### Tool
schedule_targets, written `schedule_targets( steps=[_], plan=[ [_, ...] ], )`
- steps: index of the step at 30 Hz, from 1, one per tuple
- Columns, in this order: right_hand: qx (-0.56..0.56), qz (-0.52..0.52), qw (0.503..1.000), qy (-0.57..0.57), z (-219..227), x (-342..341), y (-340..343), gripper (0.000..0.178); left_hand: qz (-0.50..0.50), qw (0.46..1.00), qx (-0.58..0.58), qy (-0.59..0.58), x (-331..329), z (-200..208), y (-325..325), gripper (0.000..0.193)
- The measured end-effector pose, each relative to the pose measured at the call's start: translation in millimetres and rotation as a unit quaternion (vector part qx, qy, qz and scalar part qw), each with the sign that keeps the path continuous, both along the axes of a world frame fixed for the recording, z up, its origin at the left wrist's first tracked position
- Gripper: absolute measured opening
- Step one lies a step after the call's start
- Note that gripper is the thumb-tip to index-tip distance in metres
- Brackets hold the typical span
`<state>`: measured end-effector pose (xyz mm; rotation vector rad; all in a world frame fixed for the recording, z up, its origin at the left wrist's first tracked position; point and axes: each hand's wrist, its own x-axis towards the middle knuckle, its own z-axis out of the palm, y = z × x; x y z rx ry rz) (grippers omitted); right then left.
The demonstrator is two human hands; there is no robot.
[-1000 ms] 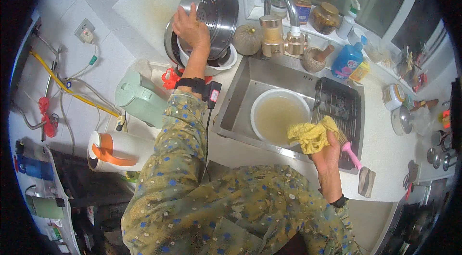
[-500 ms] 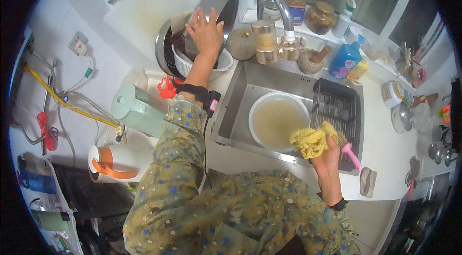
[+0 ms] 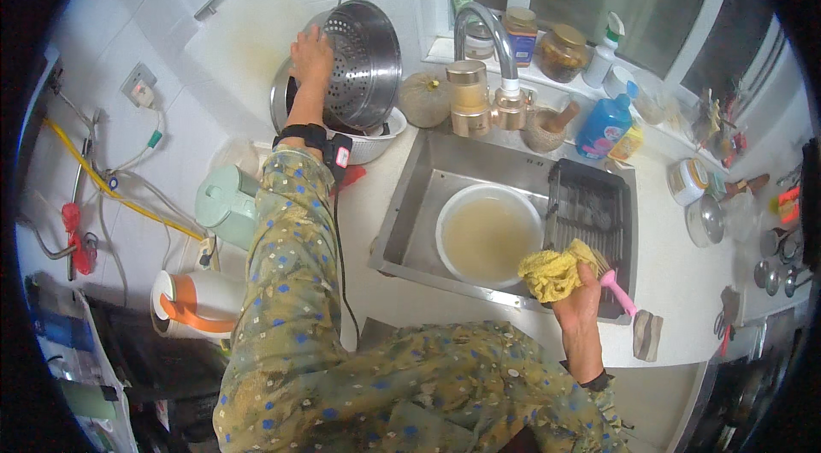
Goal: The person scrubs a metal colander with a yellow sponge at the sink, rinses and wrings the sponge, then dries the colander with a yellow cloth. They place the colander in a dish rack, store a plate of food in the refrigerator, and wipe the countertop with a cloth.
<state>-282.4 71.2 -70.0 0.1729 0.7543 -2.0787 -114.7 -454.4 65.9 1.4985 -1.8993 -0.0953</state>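
A steel steamer pot (image 3: 369, 68) with a perforated bottom leans on its side at the back left, its inside turned partly toward me. My left hand (image 3: 312, 58) is at its left rim, fingers bent over the edge; the fingertips are partly hidden. Beneath the pot is a white plastic basket (image 3: 376, 145), and another steel rim shows behind my wrist. Near the sink's front right corner, my right hand (image 3: 578, 295) grips a crumpled yellow cloth (image 3: 552, 272). A white basin (image 3: 442, 226) of cloudy water stands in the steel sink (image 3: 410, 196).
The faucet (image 3: 510, 51) arches over the sink's back edge. A black drying rack (image 3: 590, 188) fills its right side, with a pink-handled fork (image 3: 616, 292) beside the cloth. A pumpkin (image 3: 425, 100) and blue detergent bottle (image 3: 605, 124) stand behind; a green pitcher (image 3: 229, 207) stands left.
My left hand has moved left, and the steamer pot has swung round so its perforated inside shows. The right hand still holds the yellow cloth, almost unmoved.
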Motion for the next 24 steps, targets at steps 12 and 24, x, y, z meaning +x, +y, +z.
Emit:
schedule_targets(
  steps=[12,24],
  plan=[
    [-0.001,0.029,1.0,0.001,-4,5,-13,0.034,-0.046,0.99,-0.105,-0.086,7,-17,22,0.064],
    [-0.015,0.044,0.999,0.002,1,7,-10,0.034,-0.096,0.972,-0.165,-0.137,-16,-23,47,0.067]
  ],
)
